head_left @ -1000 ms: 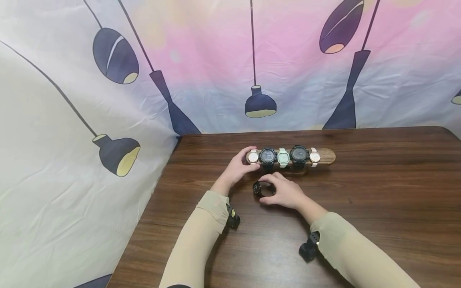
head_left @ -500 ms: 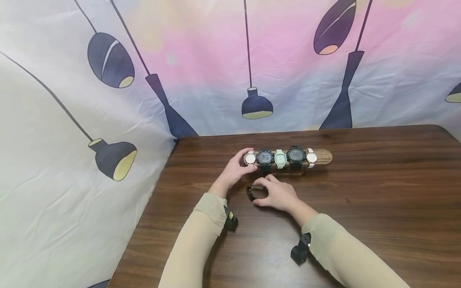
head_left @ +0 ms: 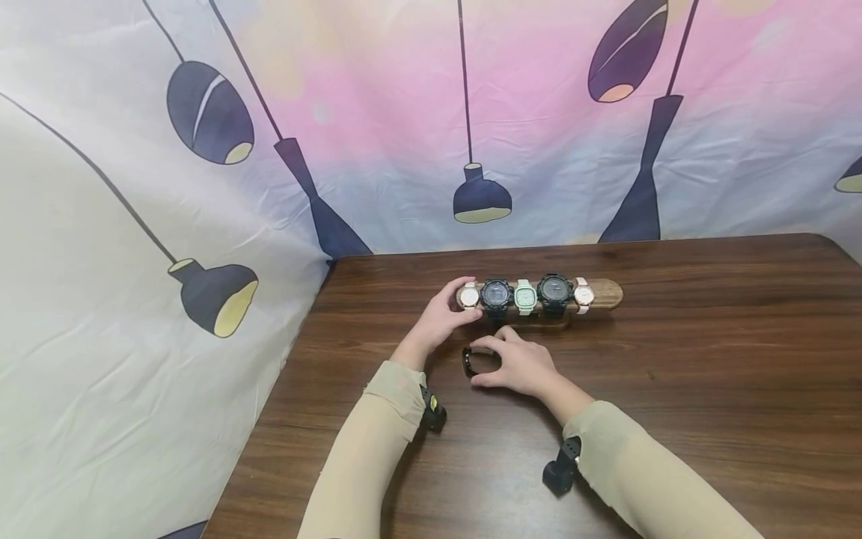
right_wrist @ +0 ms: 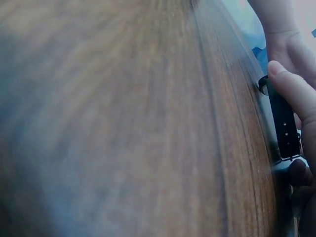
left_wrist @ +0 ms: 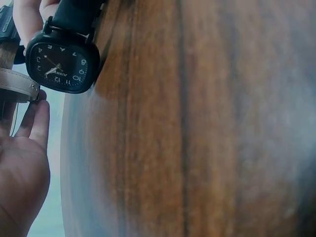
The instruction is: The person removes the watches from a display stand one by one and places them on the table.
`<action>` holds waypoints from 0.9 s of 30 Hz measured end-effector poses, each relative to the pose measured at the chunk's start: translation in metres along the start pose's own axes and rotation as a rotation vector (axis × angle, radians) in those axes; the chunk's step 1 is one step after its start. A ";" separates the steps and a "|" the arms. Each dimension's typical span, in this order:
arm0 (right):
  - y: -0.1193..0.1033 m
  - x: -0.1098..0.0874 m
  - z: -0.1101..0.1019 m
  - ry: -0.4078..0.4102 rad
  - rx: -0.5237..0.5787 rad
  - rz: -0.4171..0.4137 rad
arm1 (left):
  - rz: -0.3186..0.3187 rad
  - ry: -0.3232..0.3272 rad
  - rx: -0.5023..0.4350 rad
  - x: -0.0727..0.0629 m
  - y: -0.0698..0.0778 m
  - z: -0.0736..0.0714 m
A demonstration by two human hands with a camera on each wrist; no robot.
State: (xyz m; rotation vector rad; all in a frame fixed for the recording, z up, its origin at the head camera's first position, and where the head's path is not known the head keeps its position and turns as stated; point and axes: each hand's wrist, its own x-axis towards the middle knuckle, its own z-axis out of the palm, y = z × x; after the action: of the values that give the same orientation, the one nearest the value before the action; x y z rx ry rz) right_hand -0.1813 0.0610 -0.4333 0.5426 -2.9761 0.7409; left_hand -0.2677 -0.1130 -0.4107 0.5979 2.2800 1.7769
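"Five watches [head_left: 525, 297] on the rack [head_left: 607, 293]; what's changed?"
"The sixth, a black watch [left_wrist: 61, 61], has turned edge-on, pinched in the right hand [head_left: 524, 365] nearer than the rack; the left hand [head_left: 439, 318] still grips the rack's end."
"Writing?"
"Numerals [left_wrist: 68, 82] 10, 11, 12; lettering [left_wrist: 60, 73] too small."

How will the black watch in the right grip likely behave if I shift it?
The watch is probably springy, not limp: its strap bows into a loop in the right grip. The case looks thicker than the strap, so that end likely weighs most and could swing. Its smooth-looking front may be slippery.
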 end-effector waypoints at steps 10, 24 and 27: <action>-0.001 -0.001 -0.002 -0.005 0.018 0.008 | 0.003 0.009 0.027 -0.001 0.001 0.000; 0.009 -0.011 -0.010 0.004 0.115 -0.029 | 0.015 0.006 0.027 -0.002 0.002 0.000; 0.012 -0.013 -0.011 0.011 0.129 -0.037 | 0.035 0.008 0.035 -0.003 0.002 0.000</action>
State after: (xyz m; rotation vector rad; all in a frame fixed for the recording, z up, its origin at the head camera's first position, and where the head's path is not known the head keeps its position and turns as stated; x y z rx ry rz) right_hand -0.1736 0.0804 -0.4304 0.5952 -2.9145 0.9337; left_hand -0.2645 -0.1136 -0.4096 0.6421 2.3240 1.7615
